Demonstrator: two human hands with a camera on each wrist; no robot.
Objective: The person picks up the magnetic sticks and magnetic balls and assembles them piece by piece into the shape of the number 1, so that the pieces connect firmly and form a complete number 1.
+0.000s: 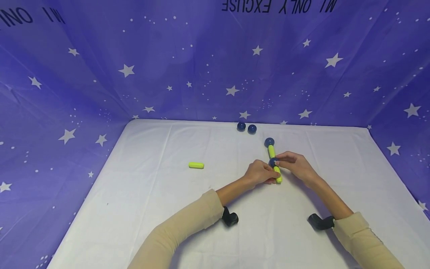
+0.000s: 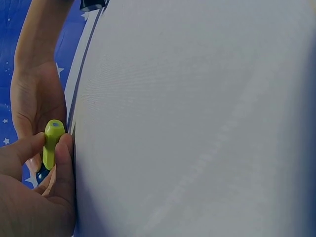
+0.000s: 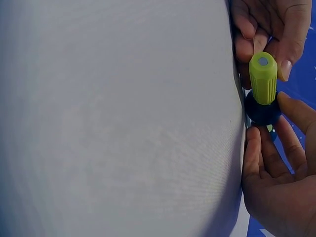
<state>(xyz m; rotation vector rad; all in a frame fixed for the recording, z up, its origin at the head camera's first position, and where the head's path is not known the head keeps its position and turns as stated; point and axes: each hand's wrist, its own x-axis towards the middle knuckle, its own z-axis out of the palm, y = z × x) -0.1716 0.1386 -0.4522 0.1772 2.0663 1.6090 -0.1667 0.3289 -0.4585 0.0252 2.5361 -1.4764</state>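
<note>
Two bare hands meet at a dark blue middle ball (image 1: 273, 162), part of a short chain of yellow-green sticks and balls on a white cloth (image 1: 151, 213). The near stick (image 1: 277, 175) meets that ball on the person's side; the far stick (image 1: 271, 151) leads away beyond it to an end ball (image 1: 269, 142).

The likeliest trouble is at the joints: if the two hands pull or twist unevenly, the near stick could slip off the middle ball, or the far stick could swing out of line, since no finger appears to steady it. A ball knocked loose might roll across the cloth.

The left hand (image 1: 260, 172) comes in from the left of the middle ball, thumb and fingertips pinching the near stick from its sides. The right hand (image 1: 293, 164) reaches in from the right, wrist bent inward, thumb and fingertips pinching the middle ball itself. Both forearms slant inward towards that ball. Whether the near stick touches the cloth, I cannot tell.

Well to the left of the middle ball lies a spare stick (image 1: 196, 165); beyond it and somewhat left sit a first loose ball (image 1: 241, 126) and a second loose ball (image 1: 252, 129)
</note>
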